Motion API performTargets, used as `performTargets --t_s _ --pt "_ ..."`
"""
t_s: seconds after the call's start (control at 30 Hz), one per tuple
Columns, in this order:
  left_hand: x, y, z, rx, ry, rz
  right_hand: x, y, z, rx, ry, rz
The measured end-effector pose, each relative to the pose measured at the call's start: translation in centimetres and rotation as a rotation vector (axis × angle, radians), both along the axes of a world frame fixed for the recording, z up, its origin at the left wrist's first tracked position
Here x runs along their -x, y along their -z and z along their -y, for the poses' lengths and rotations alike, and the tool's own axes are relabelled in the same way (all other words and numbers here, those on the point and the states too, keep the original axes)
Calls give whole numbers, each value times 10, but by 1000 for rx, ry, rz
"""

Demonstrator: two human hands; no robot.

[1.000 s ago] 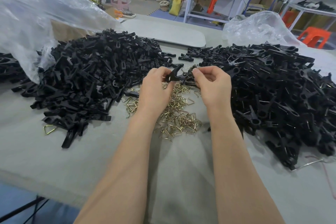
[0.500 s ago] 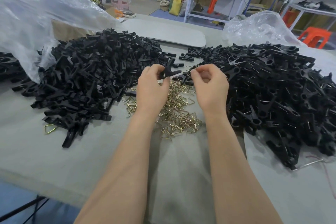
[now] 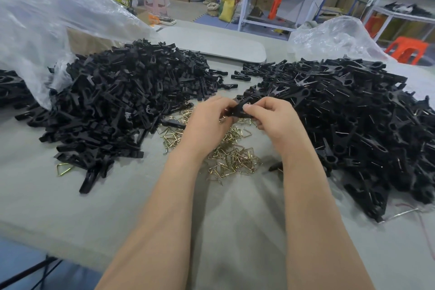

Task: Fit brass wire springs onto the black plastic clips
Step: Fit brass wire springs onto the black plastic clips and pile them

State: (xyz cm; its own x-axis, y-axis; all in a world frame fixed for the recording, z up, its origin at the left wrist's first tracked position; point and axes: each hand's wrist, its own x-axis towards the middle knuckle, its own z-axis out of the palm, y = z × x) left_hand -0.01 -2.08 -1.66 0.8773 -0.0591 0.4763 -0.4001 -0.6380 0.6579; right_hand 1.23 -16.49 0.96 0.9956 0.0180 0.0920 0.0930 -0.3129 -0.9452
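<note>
Both hands meet over the middle of the grey cloth-covered desk (image 3: 70,207), working on 1 small black plastic clip (image 3: 238,109). The left hand (image 3: 207,120) pinches the clip's near end with curled fingers. The right hand (image 3: 275,120) pinches the other side, thumb on top. The clip sits raised just above the loose heap of brass wire triangle springs (image 3: 233,158).

Is a spring caught in there? Can't tell, the fingertips hide it. This looks like the fitting step, with the clip steadied for the wire. The next move calls for a firm squeeze so the spring's ends seat on the clip. Then it likely goes to the big heap of black clips on the right (image 3: 353,113), where thin wires show. On the left, a heap of bare black plastic pieces (image 3: 122,101) waits beside a crumpled clear plastic bag (image 3: 35,19).
</note>
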Motion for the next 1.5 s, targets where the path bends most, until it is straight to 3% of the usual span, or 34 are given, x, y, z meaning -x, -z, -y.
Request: performTargets --t_s 0.2,0.37,0.53,0.7,1.0,1.1,1.2,1.27,1.33,1.37,1.43,1.47,1.5 --pt "6 -7 3 213 138 -169 -1 -2 13 -517 -209 -292" --pt "9 -11 3 236 157 -133 -2 7 14 -502 -347 -533" --pt "9 -14 5 278 158 -50 -1 13 -1 -695 -569 -486" --pt "11 -15 7 361 169 -29 1 15 -14 -868 -494 -471" --pt "14 -19 7 444 164 -118 4 18 -21 -919 -443 -396" --pt "14 -20 7 480 148 -163 4 17 -16 -817 -490 -418" --pt "12 -17 5 375 99 -197 3 9 -4 -485 -274 -393" --pt "11 -14 4 214 117 -195 0 2 1 -192 -133 -243" --pt "9 -13 7 176 123 -179 -1 -3 1 -106 13 -75" --pt "9 -14 8 231 80 -151 -3 -9 4 -239 136 -17" --pt "6 -17 5 480 -113 -38 -9 -24 10 -887 281 38" --pt "5 -18 2 625 -248 38 -14 -28 14 -1163 245 50" --pt "4 -18 -2 760 -386 114 -18 -31 13 -1266 189 27"
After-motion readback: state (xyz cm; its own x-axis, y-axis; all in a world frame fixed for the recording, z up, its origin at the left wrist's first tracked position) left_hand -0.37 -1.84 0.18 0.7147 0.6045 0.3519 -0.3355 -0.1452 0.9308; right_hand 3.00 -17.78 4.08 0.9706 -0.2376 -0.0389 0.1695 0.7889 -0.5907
